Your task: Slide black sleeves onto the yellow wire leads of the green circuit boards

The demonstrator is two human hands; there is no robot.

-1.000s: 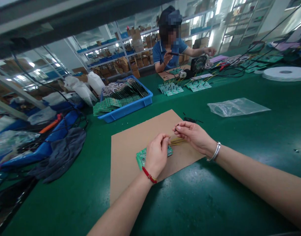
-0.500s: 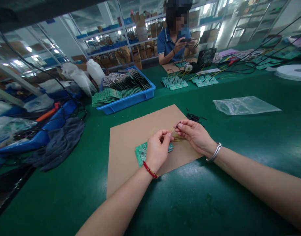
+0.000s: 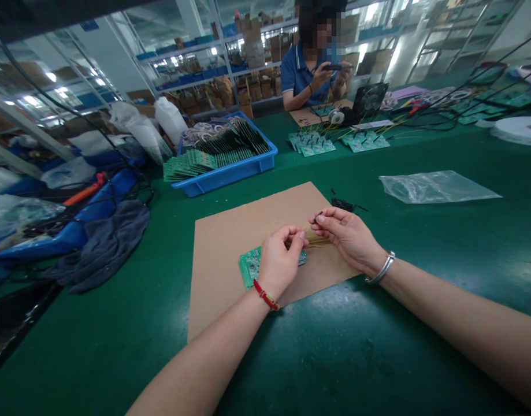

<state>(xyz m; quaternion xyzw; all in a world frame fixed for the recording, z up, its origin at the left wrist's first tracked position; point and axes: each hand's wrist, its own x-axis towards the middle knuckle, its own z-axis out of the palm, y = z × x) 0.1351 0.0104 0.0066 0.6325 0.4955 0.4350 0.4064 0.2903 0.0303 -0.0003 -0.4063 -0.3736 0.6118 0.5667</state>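
My left hand [image 3: 280, 257] is closed in a pinch on a thin yellow wire [image 3: 307, 229], above green circuit boards [image 3: 249, 267] that it partly covers. My right hand [image 3: 349, 236] is closed too, with a small black tube piece [image 3: 318, 217] between thumb and forefinger, close to the end of that wire. More yellow wires [image 3: 319, 242] stretch from the boards to below my right hand. The boards lie on a sheet of brown cardboard [image 3: 217, 254]. Just beyond my right hand is a loose pile of short black tube pieces [image 3: 343, 204].
A blue tray [image 3: 234, 178] full of circuit boards stands behind the cardboard. A clear plastic bag [image 3: 438, 187] lies to the right. Across the table a co-worker [image 3: 306, 78] holds a dark object near wired boards [image 3: 312, 144]. A dark cloth [image 3: 111, 245] lies at left.
The view has shifted slightly. Both hands keep their pinches in nearly the same place, and the co-worker's hands have risen a little.
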